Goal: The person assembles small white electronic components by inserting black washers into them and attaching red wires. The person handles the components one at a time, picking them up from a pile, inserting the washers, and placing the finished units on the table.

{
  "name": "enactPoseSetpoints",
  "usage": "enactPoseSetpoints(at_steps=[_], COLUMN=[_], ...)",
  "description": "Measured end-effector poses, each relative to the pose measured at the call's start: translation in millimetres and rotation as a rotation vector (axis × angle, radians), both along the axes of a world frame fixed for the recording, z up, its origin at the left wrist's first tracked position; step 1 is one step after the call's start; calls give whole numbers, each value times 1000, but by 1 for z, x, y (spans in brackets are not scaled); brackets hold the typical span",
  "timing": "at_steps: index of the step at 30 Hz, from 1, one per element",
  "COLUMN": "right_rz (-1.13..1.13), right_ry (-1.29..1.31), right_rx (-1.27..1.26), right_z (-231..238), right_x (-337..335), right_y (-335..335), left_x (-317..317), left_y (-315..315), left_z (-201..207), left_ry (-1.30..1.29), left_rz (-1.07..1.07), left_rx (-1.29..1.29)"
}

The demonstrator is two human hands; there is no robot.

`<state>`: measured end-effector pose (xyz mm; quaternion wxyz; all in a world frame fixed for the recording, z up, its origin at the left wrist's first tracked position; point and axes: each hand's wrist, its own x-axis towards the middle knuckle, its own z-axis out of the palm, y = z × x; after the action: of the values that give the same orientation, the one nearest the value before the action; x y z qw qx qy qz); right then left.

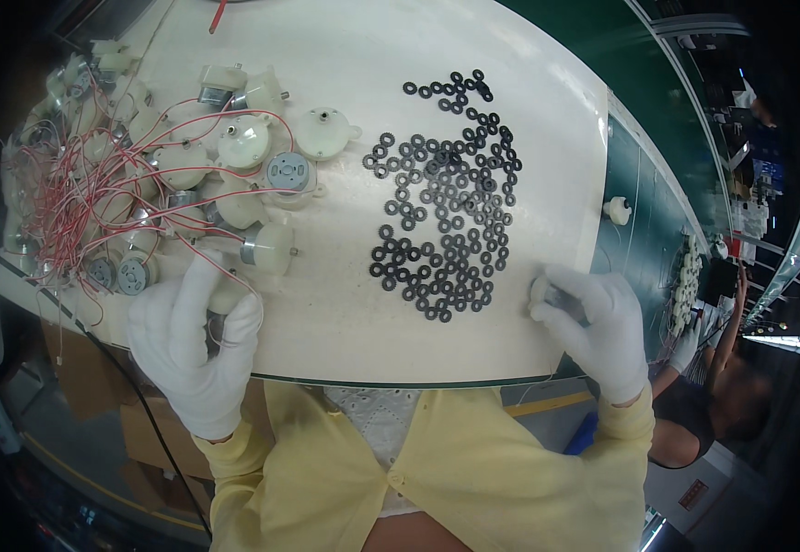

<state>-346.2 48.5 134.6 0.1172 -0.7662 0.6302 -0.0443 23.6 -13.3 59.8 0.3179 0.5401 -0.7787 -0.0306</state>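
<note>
Both my hands wear white gloves. My left hand [188, 340] is at the front edge of the motor pile, its fingers closed around a small geared motor [228, 293] with a cream plastic housing. On the right, near the table's front edge, my right hand [598, 322] grips another geared motor [541, 291] between thumb and fingers; the fingers partly cover it. Between the hands, many small black rings [437, 267] lie spread on the white table. To the left is a heap of cream-and-silver geared motors [179, 166] with tangled red and white wires [78, 212].
The white tabletop [363, 340] curves at its front edge. Beyond its right side runs a green surface [644, 175] with a single motor [618, 211] and a row of cream parts [686, 285]. Another person [694, 414] works at the far right. Cardboard boxes [156, 428] stand below left.
</note>
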Motion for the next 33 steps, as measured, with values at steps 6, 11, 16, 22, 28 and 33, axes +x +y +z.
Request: enactPoseSetpoints(at_steps=[6, 11, 16, 22, 28, 33], right_rz=[-38, -246, -384, -335, -189, -416], right_ry=[-99, -13, 152, 24, -74, 121], right_rx=[14, -133, -220, -373, -187, -197], right_z=[-3, -29, -37, -14, -10, -12], right_x=[-1, -14, -32, -35, -22, -39], right_y=[-3, 0, -5, 1, 1, 4], left_x=[1, -1, 0, 2, 4, 2], left_y=[0, -2, -1, 1, 2, 0], left_z=[0, 3, 6, 2, -2, -1], left_ry=[1, -9, -13, -21, -3, -12], left_rz=[-4, -27, -37, -28, -13, -24], left_rx=[6, -27, 6, -5, 23, 2])
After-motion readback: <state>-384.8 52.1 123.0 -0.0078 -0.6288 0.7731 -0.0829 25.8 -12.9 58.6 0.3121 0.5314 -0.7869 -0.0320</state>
